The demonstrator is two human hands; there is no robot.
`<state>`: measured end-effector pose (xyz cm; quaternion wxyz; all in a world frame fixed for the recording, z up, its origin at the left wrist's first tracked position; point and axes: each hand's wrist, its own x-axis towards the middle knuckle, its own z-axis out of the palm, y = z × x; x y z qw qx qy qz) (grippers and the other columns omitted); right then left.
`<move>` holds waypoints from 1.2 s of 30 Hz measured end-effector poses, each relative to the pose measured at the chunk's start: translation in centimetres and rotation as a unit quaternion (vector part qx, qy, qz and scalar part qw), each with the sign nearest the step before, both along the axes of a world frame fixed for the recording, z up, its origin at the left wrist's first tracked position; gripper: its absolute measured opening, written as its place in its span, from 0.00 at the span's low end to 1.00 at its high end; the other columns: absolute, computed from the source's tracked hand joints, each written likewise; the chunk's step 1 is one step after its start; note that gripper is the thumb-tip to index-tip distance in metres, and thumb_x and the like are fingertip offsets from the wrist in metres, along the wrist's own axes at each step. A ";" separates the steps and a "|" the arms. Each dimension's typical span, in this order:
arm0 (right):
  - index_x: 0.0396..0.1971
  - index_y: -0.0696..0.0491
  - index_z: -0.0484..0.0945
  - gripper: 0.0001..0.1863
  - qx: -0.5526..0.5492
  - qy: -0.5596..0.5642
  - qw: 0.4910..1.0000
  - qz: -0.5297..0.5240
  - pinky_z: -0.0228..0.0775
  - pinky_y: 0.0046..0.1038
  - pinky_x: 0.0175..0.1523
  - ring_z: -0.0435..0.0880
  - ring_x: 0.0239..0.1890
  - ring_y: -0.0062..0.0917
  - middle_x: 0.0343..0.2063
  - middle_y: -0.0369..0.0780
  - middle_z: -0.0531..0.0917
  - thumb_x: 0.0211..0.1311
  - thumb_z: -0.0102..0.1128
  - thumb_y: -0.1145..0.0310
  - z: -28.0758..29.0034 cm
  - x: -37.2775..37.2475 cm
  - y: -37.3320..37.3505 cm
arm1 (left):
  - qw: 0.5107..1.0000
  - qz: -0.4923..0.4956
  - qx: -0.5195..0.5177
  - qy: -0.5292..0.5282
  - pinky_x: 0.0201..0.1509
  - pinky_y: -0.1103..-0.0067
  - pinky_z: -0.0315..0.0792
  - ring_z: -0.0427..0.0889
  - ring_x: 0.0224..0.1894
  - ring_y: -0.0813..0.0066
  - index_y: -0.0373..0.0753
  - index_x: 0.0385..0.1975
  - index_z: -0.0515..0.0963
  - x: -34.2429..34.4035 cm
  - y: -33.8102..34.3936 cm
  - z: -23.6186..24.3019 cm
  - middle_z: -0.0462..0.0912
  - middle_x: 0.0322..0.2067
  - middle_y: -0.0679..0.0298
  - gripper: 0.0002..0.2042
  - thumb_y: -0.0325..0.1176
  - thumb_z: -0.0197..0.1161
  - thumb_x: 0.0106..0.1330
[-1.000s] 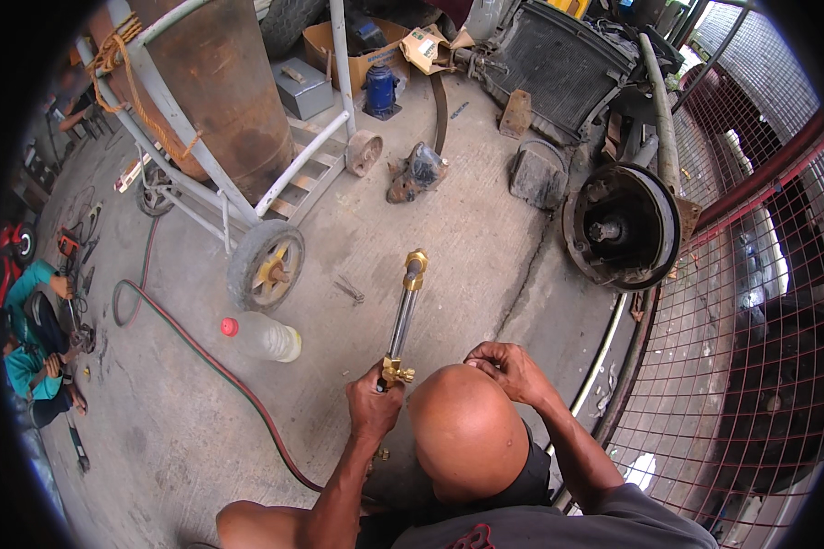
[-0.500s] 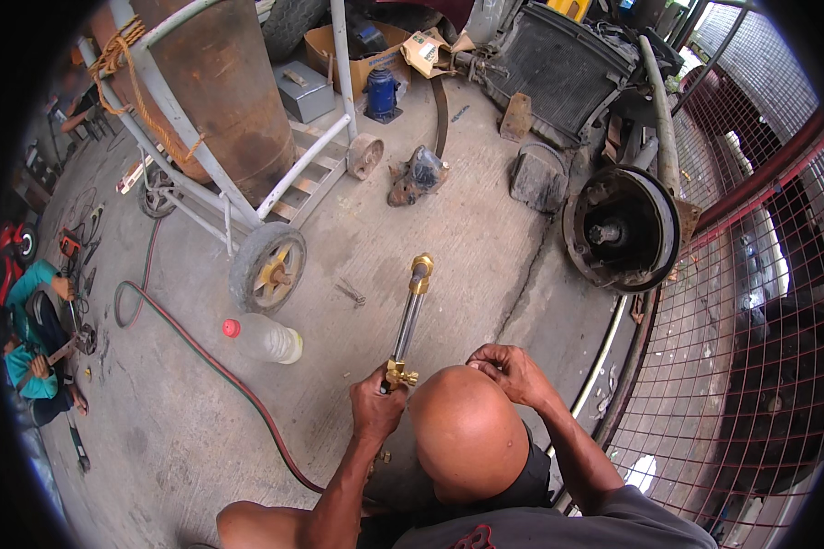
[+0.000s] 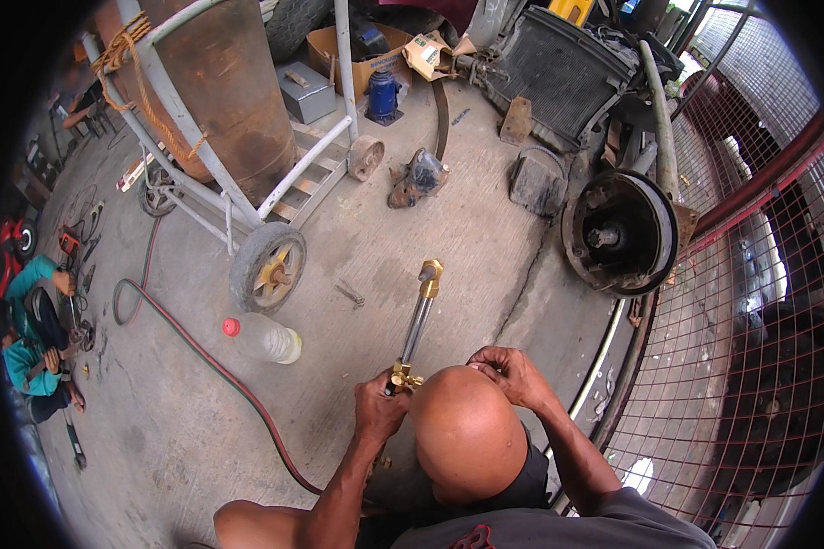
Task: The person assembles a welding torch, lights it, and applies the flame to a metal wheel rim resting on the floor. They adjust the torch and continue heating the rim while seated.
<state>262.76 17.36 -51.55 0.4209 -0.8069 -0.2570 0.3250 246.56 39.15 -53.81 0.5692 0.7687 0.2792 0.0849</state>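
My left hand [image 3: 380, 407] is wrapped round the handle end of a cutting torch [image 3: 417, 325]. The torch has steel tubes, a brass valve near my hand and a brass head that points away from me over the concrete. My right hand [image 3: 511, 373] rests beside my raised knee, its fingers curled and pinched together; whatever they hold, if anything, is hidden. A red and green twin hose [image 3: 238, 389] runs across the floor to below my left forearm. Left of the torch a clear plastic bottle [image 3: 267, 339] with a red cap lies on its side.
A wheeled cylinder cart [image 3: 247, 224] carries a rusty cylinder [image 3: 224, 101]. Beyond are a blue bottle jack [image 3: 382, 94], a grey metal box [image 3: 307, 94] and a radiator [image 3: 563, 73]. A brake drum [image 3: 618, 229] stands by the red mesh fence [image 3: 723, 366]. A co-worker [image 3: 37, 366] sits far left.
The torch head has swung slightly to the right and nearer me, turning a little. My right hand stays by the knee. At the left, the co-worker's lower hand has shifted.
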 end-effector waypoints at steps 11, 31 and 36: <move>0.42 0.59 0.87 0.12 -0.002 -0.012 1.000 0.001 0.81 0.36 0.48 0.90 0.39 0.30 0.35 0.45 0.90 0.74 0.64 0.65 -0.3 0.3 -0.1 | 1.000 -0.013 -0.021 -0.001 0.34 0.71 0.77 0.81 0.25 0.79 0.30 0.38 0.87 0.0 0.0 -1.2 0.84 0.21 0.55 0.12 0.32 0.67 0.61; 0.43 0.56 0.85 0.09 -0.010 -0.144 0.988 0.052 0.80 0.42 0.49 0.89 0.43 0.45 0.36 0.49 0.89 0.66 0.65 0.70 -18.8 6.6 23.9 | 0.986 0.135 0.001 0.096 0.31 0.74 0.74 0.73 0.24 0.84 0.30 0.35 0.86 -5.1 3.1 -4.6 0.79 0.19 0.64 0.09 0.30 0.72 0.62; 0.47 0.47 0.84 0.15 0.066 -0.290 0.931 0.211 0.73 0.43 0.62 0.79 0.58 0.41 0.50 0.39 0.83 0.60 0.71 0.67 -22.0 6.5 28.5 | 0.981 0.137 0.045 0.128 0.35 0.67 0.79 0.86 0.24 0.66 0.31 0.39 0.88 -6.4 4.1 -4.9 0.87 0.24 0.51 0.11 0.32 0.73 0.61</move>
